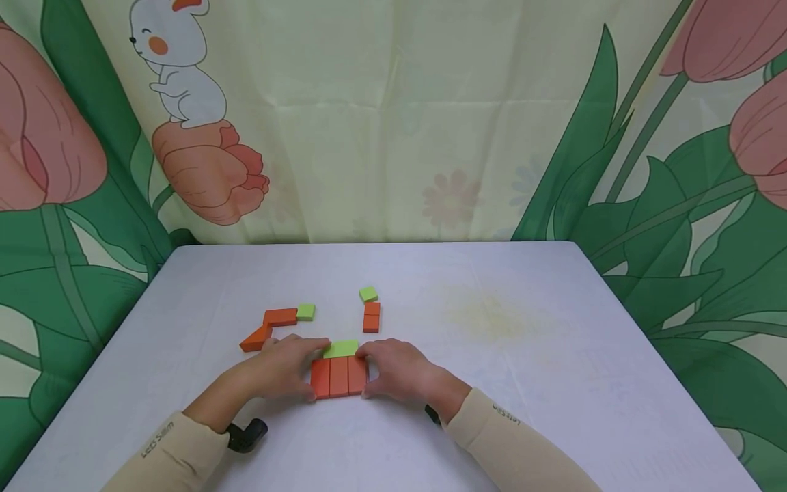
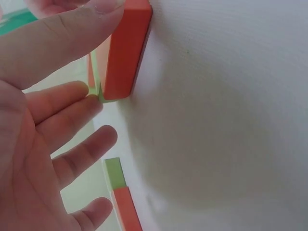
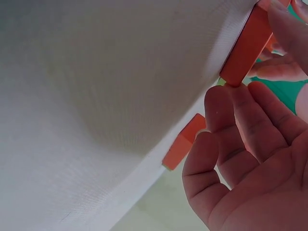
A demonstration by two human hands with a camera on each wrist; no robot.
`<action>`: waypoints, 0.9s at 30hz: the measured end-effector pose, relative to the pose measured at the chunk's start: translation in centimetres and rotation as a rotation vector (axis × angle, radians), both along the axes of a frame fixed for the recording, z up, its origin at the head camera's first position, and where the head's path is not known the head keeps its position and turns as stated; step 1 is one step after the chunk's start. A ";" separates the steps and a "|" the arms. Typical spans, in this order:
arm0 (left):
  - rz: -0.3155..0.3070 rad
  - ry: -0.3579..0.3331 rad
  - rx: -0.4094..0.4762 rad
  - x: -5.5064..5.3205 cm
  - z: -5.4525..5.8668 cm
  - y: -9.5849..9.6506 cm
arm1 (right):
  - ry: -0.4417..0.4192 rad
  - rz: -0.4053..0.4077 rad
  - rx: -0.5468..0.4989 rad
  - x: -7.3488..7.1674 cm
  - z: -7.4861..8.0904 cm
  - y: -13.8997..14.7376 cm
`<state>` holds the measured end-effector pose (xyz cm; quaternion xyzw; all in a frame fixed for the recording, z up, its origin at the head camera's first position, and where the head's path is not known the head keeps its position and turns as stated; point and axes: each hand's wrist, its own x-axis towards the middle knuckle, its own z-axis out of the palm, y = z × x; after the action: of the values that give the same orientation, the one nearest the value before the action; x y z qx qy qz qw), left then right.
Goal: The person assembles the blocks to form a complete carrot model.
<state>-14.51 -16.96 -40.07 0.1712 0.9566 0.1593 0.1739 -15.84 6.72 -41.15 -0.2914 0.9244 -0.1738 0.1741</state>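
Observation:
Three orange rectangular blocks lie side by side on the table, with a green block against their far ends. My left hand holds the row's left side, thumb at the near corner and fingertips by the green block. In the left wrist view, its thumb lies on an orange block, while the lower fingers spread free. From the right, my right hand grips the same row between its thumb and fingers. The right wrist view shows its fingertips right at the end of an orange block.
Behind my left hand, an orange triangular block meets a long orange block, with a green square at its end. Farther back stand a pair of small orange blocks and another green square. A patterned curtain hangs behind the table.

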 end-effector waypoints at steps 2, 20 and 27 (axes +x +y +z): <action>-0.001 0.002 -0.004 0.0 0.0 0.0 | -0.006 0.000 -0.004 0.0 0.0 0.0; 0.023 0.047 -0.040 -0.1 -0.4 0.2 | -0.030 0.007 0.019 -0.3 0.1 -0.4; 0.026 0.041 -0.043 0.0 -0.3 0.2 | -0.042 -0.001 0.015 -0.2 0.0 -0.5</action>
<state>-14.55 -16.76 -40.33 0.1584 0.9653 0.1374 0.1560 -16.07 6.22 -41.19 -0.2861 0.9219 -0.1731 0.1955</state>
